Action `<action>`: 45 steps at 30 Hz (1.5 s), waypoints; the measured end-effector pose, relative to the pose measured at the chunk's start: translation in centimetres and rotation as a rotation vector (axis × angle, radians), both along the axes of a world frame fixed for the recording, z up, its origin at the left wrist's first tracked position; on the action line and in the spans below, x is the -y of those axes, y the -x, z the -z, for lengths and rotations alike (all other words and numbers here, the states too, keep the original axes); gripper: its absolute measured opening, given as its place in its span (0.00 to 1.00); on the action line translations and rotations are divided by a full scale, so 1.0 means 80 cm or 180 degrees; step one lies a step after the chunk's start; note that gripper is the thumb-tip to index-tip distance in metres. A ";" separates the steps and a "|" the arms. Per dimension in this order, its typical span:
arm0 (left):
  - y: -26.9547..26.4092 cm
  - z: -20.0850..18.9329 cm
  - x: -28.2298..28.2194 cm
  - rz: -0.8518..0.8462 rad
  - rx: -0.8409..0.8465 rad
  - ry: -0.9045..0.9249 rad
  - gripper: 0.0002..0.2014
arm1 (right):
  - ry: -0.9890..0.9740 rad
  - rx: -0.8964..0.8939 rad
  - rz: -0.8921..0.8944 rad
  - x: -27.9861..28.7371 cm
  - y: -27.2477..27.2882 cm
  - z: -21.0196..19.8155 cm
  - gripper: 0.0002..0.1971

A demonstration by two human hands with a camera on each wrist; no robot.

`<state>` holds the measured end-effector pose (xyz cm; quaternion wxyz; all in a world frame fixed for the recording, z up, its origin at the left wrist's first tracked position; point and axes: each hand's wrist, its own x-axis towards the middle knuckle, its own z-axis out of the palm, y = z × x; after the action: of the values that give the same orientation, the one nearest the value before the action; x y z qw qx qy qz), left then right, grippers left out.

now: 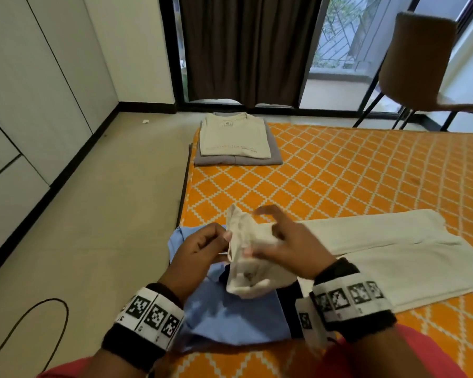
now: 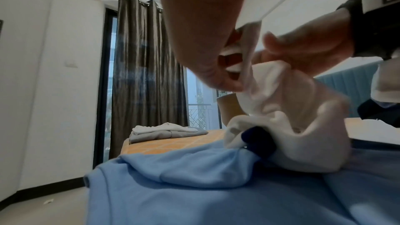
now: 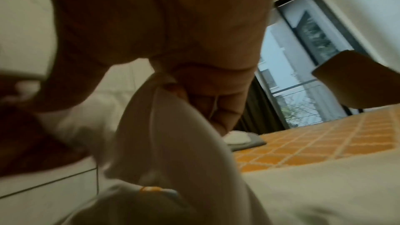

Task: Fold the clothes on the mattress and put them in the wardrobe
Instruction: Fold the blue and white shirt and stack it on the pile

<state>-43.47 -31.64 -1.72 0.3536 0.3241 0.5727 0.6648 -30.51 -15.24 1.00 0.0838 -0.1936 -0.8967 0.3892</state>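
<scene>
Cream trousers [image 1: 380,257] waistband pinched by left hand [image 1: 202,249] and right hand [image 1: 290,246] fingers; folded shirt [image 1: 234,137] (print unreadable)

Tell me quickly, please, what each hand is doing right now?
Left hand: pinches the waistband of the cream trousers.
Right hand: grips the bunched top of the same trousers.
</scene>
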 end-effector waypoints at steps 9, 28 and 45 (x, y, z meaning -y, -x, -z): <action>0.008 0.029 -0.004 -0.0264 -0.0534 0.0382 0.30 | 0.1416 -0.1488 -0.0180 -0.014 -0.002 -0.029 0.12; -0.017 0.044 -0.029 -0.0157 -0.1334 0.0910 0.05 | 0.2692 -0.3651 0.1535 -0.114 -0.097 -0.070 0.10; -0.001 0.068 -0.025 -0.0189 -0.0688 0.0890 0.07 | 0.0475 -0.3217 0.2330 -0.120 -0.100 -0.079 0.08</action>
<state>-43.38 -29.61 -7.15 0.3117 0.3243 0.7036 0.5501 -22.52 -5.66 7.33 0.6114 -0.2855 -0.5923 0.4403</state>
